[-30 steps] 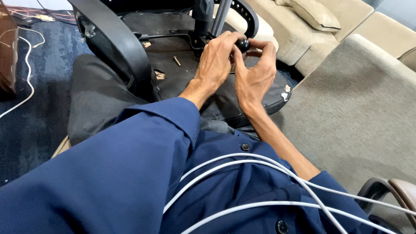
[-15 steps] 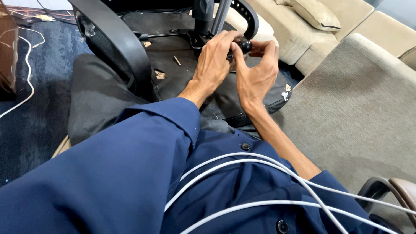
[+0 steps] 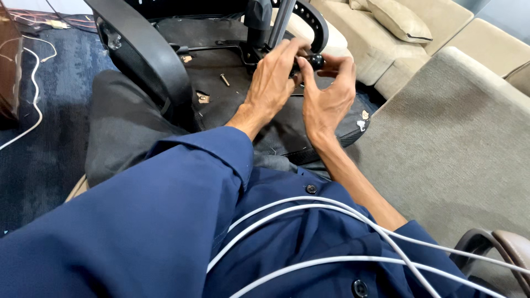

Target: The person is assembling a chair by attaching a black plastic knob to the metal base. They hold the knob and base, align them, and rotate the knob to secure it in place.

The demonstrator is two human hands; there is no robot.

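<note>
An upturned black office chair seat (image 3: 221,105) lies in front of me with its underside up. Both hands work at a small black round knob (image 3: 316,59) on the lever of the seat mechanism (image 3: 251,52). My left hand (image 3: 273,83) has its fingertips closed on the lever just beside the knob. My right hand (image 3: 328,96) pinches the knob from the right between thumb and fingers. A loose bolt (image 3: 224,80) lies on the seat underside to the left of my left hand. Both arms wear dark blue sleeves.
A black curved armrest (image 3: 146,55) rises at the left of the seat. Beige sofa cushions (image 3: 397,22) stand at the back right, a grey cushion (image 3: 458,132) to the right. White cables (image 3: 331,221) cross my lap. Dark blue carpet with wires (image 3: 33,66) lies at left.
Both hands stay on the knob; the fingers have shifted slightly around it, as in a small turn. Nothing else has moved.
</note>
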